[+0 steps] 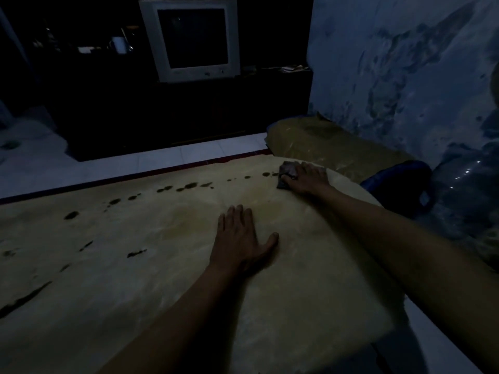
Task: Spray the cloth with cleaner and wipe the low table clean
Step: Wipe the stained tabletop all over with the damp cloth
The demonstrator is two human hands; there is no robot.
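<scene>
We start with the desk, a wide tan top whose long axis runs from the lower left of the view toward the upper right, its far edge lined by a dark red strip with pale floor tiles beyond. Our judgement is that the wiping is under way but far from finished: a string of dark spots runs along the far side, and more dark smears lie toward the left end, all of them unwiped. We see no spray bottle anywhere, so we cannot tell whether the cloth has been wetted. The left hand lies flat on the middle of the desk, palm down, fingers together and thumb out, holding nothing and seemingly bracing. The right hand is stretched to the far right corner, pressed down on the cloth with fingers curled over it. The cloth is a small dark bunched wad with no clear long axis; it touches the desk right at the end of the spot trail, its free edge facing left toward those spots.
</scene>
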